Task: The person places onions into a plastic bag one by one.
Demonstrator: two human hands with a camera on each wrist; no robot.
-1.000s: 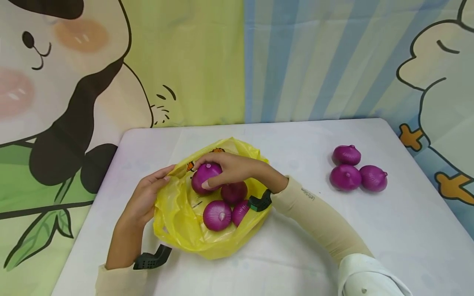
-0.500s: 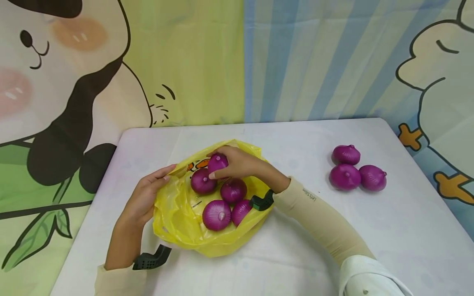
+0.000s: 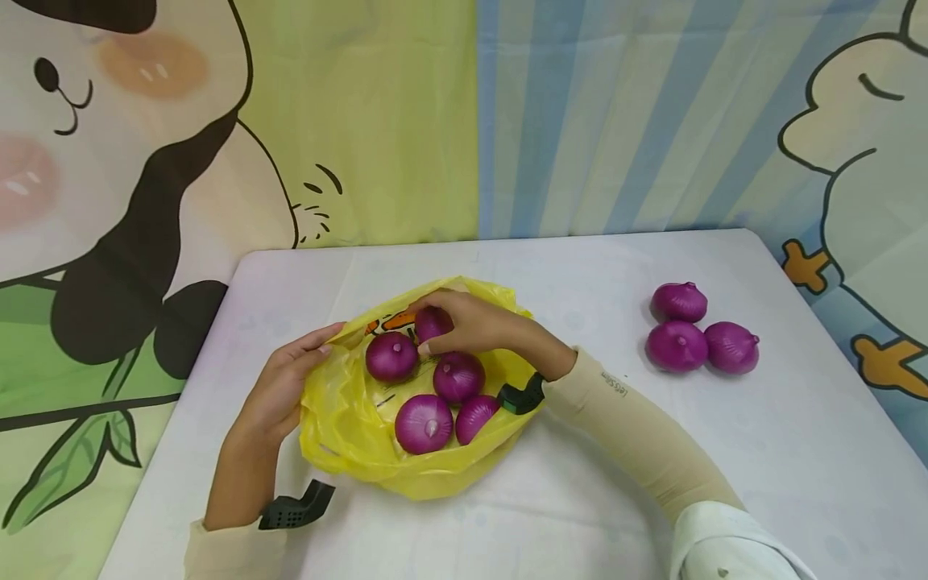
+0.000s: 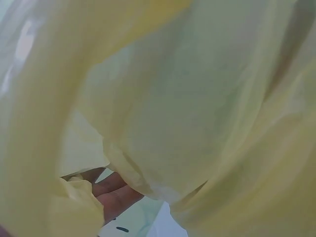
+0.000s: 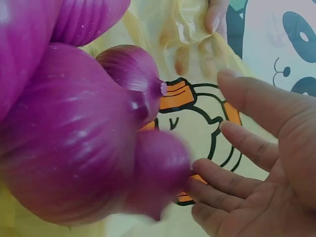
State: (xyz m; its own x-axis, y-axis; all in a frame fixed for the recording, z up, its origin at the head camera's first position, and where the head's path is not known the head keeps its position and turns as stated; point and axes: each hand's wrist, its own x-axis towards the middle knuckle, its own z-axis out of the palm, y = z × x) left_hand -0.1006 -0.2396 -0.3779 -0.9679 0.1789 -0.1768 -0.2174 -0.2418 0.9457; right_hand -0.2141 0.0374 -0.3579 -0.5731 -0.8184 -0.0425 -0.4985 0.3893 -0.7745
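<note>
A yellow plastic bag (image 3: 348, 435) lies with its mouth wide apart, several purple onions inside. My left hand (image 3: 286, 383) pinches the bag's left rim, thumb inside and fingers behind the thin plastic; in the left wrist view the bag hides most of that hand (image 4: 116, 195). Over the bag's far side is my right hand (image 3: 471, 322), beside the rearmost onion (image 3: 432, 322). In the right wrist view its fingers (image 5: 229, 180) are spread and loosely bent, the tips close to a blurred onion (image 5: 163, 165) but not around it. Nearer onions (image 3: 424, 423) sit at the front.
Three more onions (image 3: 677, 346) stand grouped on the right of the white table (image 3: 580, 499). A cartoon-printed cloth (image 3: 406, 121) hangs behind the table. Dark wrist devices (image 3: 297, 507) sit at both wrists, the right one touching or close to the bag's rim.
My right hand has carried an onion back and right within the bag, uncovering another onion below, and its fingers have come away from it. The left hand keeps its hold on the rim.
</note>
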